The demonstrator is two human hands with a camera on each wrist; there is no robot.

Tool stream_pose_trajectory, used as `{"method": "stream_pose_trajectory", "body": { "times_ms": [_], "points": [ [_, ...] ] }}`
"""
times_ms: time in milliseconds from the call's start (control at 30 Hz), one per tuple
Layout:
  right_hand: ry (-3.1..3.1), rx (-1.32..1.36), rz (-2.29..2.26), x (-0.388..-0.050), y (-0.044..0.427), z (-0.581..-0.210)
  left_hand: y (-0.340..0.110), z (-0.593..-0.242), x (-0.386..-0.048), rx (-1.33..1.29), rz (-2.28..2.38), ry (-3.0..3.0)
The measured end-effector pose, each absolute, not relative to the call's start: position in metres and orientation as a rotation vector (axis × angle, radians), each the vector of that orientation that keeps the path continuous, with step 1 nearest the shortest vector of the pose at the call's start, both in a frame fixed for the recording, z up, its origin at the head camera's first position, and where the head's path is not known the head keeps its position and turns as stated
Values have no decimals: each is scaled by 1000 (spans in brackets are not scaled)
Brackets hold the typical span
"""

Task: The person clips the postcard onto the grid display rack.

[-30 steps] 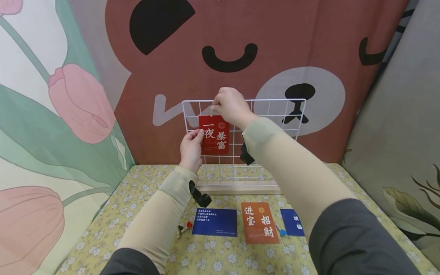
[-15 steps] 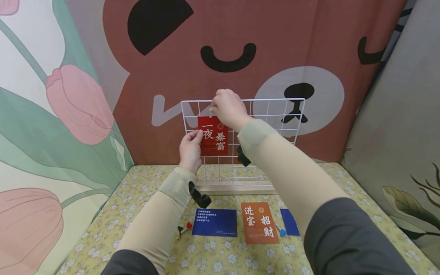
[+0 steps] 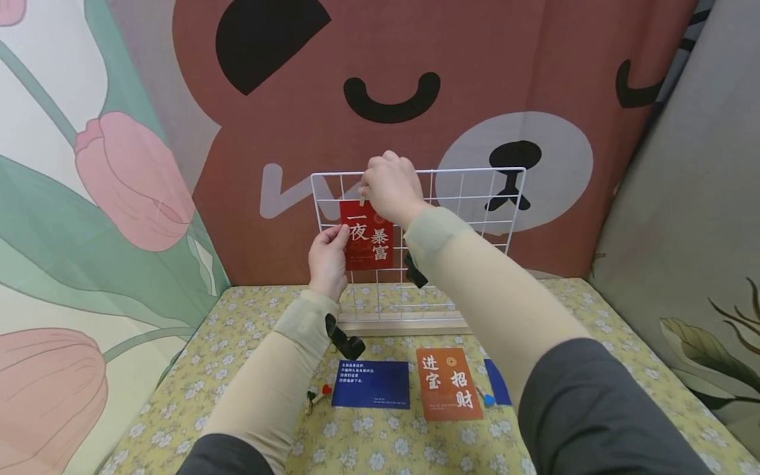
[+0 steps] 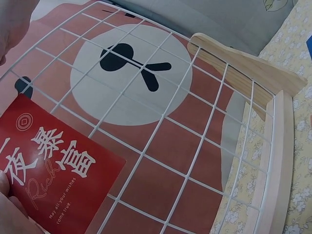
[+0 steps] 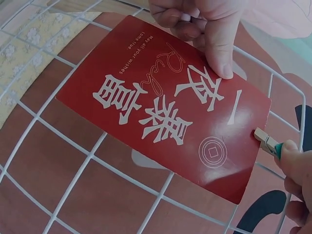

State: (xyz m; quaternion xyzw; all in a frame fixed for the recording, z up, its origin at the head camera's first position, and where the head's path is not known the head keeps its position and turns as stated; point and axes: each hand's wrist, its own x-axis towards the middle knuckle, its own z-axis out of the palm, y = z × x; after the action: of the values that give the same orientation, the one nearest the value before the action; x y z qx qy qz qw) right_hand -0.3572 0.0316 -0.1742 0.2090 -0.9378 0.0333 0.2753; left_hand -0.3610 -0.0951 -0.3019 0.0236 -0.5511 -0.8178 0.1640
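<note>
Head view: the left grip (image 3: 328, 260) pinches the red card (image 3: 368, 245) before the white grid (image 3: 475, 169), while the right grip (image 3: 392, 188) pinches a clothespin (image 3: 362, 200) slightly lower than a second ago. Left wrist view: the card overlaps the grid. Right wrist view: the clothespin meets the card's top edge, so clipping seems underway.

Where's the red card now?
In the head view, the red card is in front of the upper left part of the white wire grid, its left edge held by the left hand and the right hand pinching a clothespin at its top.
</note>
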Motion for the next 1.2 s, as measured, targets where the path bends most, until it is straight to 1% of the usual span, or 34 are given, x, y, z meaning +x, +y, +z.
{"method": "stream_pose_trajectory", "body": {
  "times_ms": [867,1200],
  "points": [
    [-2522,532,-37,-356,31,-180,-90,-300,-359,99,-2313,-1486],
    [-2522,539,-70,-355,28,-183,-96,-302,-355,101,-2292,-1529]
  ]
}}
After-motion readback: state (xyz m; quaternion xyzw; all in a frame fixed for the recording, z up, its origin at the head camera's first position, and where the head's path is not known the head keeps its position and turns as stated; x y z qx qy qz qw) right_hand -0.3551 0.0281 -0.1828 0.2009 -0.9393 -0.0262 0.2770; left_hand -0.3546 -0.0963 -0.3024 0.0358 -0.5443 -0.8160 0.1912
